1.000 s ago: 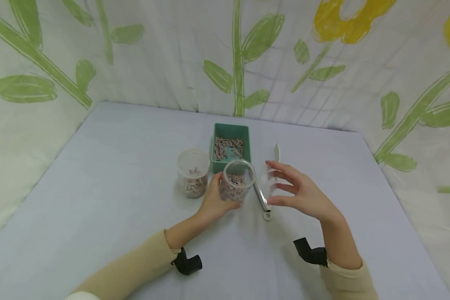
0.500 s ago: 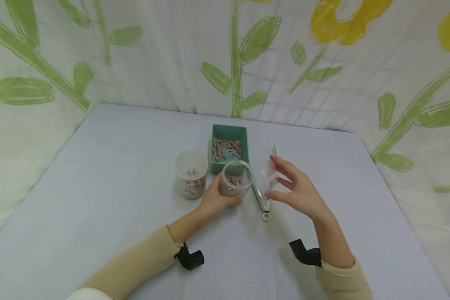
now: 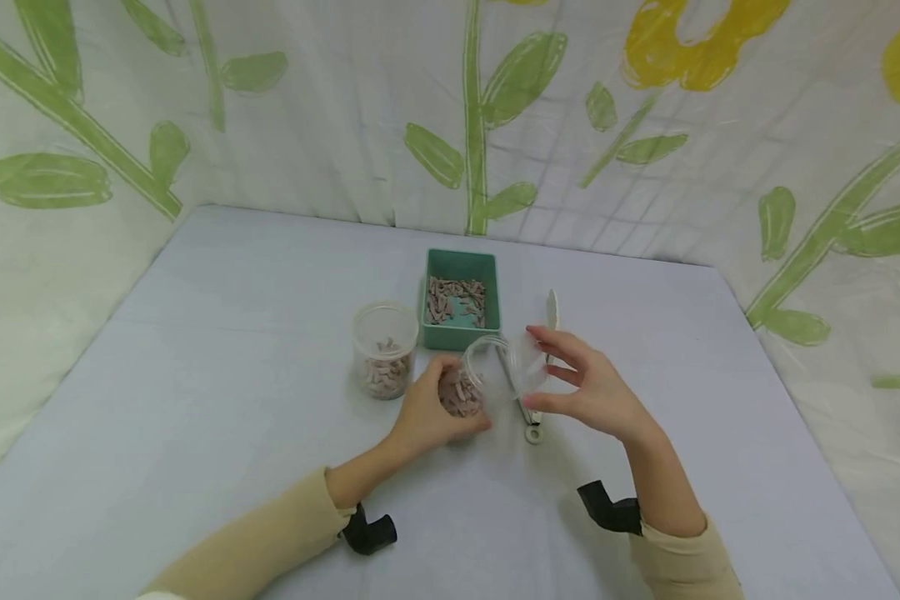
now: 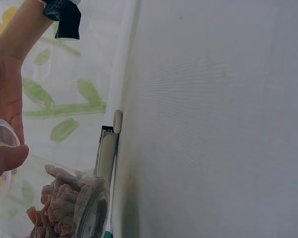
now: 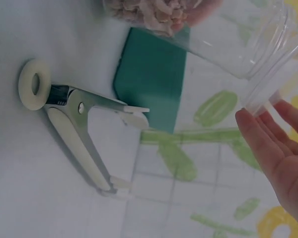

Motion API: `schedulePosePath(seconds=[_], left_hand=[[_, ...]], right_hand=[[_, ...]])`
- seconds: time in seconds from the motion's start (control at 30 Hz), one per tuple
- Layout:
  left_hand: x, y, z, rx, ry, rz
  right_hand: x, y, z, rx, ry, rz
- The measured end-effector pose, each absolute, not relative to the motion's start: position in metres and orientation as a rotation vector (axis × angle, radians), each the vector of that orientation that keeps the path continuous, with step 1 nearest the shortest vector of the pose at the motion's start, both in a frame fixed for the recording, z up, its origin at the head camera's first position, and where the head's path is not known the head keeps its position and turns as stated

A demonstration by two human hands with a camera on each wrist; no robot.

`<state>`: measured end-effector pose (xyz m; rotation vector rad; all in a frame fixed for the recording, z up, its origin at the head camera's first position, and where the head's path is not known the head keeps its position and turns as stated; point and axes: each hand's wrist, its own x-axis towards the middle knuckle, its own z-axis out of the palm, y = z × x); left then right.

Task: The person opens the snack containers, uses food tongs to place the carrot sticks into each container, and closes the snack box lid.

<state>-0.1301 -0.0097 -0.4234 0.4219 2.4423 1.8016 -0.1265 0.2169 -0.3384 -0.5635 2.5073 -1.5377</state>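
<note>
My left hand (image 3: 423, 412) grips a clear plastic jar (image 3: 461, 398) round its side, with brownish-pink strips piled low inside. The jar leans to the right, its open mouth facing my right hand (image 3: 592, 390). Between fingertips and thumb, that right hand holds a clear round lid (image 3: 531, 367) by its edge. In the right wrist view the lid (image 5: 273, 72) stands on edge right at the jar's mouth. The left wrist view shows the strips (image 4: 62, 203) close up near the jar's bottom.
Left of the held jar stands a second clear jar (image 3: 386, 354) with similar strips. Behind is a green rectangular box (image 3: 461, 337), strips scattered on its floor. Metal tongs with pale grips (image 5: 72, 139) lie spread on the table (image 3: 270, 350), beneath my right hand.
The jar in my left hand has gone from nearly upright to tilted rightward. My right hand has brought the lid slightly left, up to the jar's mouth.
</note>
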Motion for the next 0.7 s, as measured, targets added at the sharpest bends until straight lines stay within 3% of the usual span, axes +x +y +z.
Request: schedulePosePath(seconds=[0.7], left_hand=[[-0.109, -0.027, -0.405, 0.747, 2.697, 1.449]], right_hand=[[-0.123, 0.225, -0.345, -0.847, 2.43, -1.362]])
